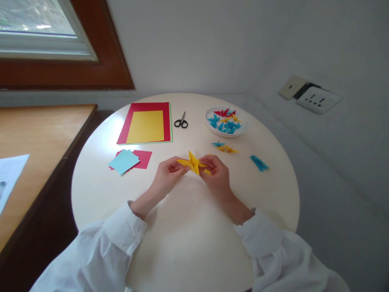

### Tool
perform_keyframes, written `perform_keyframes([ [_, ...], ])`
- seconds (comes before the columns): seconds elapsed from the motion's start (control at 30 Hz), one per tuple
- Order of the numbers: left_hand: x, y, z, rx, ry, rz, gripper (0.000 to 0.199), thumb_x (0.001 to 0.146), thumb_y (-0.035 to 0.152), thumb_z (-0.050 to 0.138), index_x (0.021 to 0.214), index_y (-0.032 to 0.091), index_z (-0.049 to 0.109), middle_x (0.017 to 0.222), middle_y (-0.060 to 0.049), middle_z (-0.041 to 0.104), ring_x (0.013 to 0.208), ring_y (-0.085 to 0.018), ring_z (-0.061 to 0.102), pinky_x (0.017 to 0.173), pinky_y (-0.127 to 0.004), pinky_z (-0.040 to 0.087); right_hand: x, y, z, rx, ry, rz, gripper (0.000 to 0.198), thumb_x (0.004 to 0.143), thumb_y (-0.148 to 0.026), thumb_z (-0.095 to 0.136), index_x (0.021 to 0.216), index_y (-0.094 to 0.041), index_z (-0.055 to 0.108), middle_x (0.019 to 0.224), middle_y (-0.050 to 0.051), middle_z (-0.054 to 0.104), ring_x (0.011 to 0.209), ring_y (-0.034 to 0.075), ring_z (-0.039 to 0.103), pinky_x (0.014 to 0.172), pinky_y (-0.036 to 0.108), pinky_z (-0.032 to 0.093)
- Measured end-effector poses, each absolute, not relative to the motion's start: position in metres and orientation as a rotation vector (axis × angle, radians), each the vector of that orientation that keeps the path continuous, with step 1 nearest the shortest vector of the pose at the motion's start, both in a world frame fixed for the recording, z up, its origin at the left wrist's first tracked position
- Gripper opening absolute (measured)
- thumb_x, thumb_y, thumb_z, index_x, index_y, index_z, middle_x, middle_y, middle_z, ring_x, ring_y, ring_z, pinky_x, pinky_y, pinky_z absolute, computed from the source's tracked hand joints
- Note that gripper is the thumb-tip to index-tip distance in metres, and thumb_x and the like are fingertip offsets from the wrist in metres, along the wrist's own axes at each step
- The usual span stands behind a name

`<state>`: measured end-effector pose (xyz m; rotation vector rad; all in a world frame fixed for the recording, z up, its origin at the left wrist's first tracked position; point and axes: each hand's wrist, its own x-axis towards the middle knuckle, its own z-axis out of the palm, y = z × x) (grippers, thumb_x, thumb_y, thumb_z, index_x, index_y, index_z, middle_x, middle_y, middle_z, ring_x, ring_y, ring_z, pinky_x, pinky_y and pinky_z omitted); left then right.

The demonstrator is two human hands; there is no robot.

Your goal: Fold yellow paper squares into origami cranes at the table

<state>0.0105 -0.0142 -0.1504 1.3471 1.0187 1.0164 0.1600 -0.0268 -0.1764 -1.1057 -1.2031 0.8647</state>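
Between my two hands is a yellow paper crane [194, 163], held above the front middle of the white round table [188, 251]. My left hand [168, 173] pinches its left tip, and the fingers are closed. On the other side my right hand [218, 174] pinches the right tip, also closed. Some more yellow paper [207, 172] shows beneath the right fingers, mostly hidden. Just beyond that hand lie a small blue paper crane [218, 144] and yellow paper cranes [227, 149].
A white dish [209, 129] holds several red, blue and yellow cranes. Black-handled scissors [181, 122] lie beside stacked yellow [146, 126] and red sheets [127, 115]. Light blue squares [124, 161] overlap red paper [145, 159] at left. Folded blue strips [259, 163] lie at right.
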Motion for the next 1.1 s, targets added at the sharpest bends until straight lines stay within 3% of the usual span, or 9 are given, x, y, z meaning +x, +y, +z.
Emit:
perform_keyframes([
  [0.13, 0.011, -0.013, -0.153, 1.364, 1.031, 1.015, 0.015, 0.069, 0.028, 0.068, 0.072, 0.015, 0.062, 0.065, 0.001, 0.059, 0.058, -0.01, 0.053, 0.053, -0.022, 0.04, 0.159, -0.026, -0.177, -1.112, -1.212, 0.872, 0.018, 0.064, -0.024, 0.068, 0.077, -0.021, 0.057, 0.08, 0.001, 0.064, 0.078, 0.015, 0.064, 0.069, 0.027, 0.054],
  [0.43, 0.01, -0.014, -0.15, 1.365, 1.091, 1.076, 0.016, 0.068, 0.026, 0.067, 0.064, 0.015, 0.056, 0.06, 0.003, 0.051, 0.055, -0.008, 0.046, 0.052, -0.022, 0.036, 0.16, -0.026, -0.177, -1.176, -1.24, 0.809, 0.021, 0.066, -0.029, 0.07, 0.081, -0.021, 0.059, 0.082, 0.003, 0.065, 0.078, 0.015, 0.063, 0.07, 0.028, 0.053],
  [0.7, 0.01, -0.013, -0.151, 1.294, 1.01, 1.079, 0.014, 0.068, 0.027, 0.068, 0.071, 0.015, 0.06, 0.073, -0.001, 0.061, 0.07, -0.013, 0.057, 0.068, -0.027, 0.046, 0.161, -0.025, -0.175, -1.168, -1.205, 0.825, 0.022, 0.067, -0.034, 0.07, 0.079, -0.02, 0.058, 0.077, 0.002, 0.063, 0.073, 0.015, 0.063, 0.065, 0.028, 0.053],
  [1.1, 0.012, -0.011, -0.161, 1.29, 0.974, 1.132, 0.016, 0.07, 0.027, 0.067, 0.075, 0.016, 0.057, 0.073, 0.0, 0.061, 0.068, -0.012, 0.06, 0.067, -0.028, 0.051, 0.16, -0.026, -0.173, -1.094, -1.227, 0.828, 0.012, 0.066, -0.02, 0.069, 0.069, -0.02, 0.057, 0.07, -0.002, 0.059, 0.066, 0.011, 0.059, 0.064, 0.025, 0.053],
])
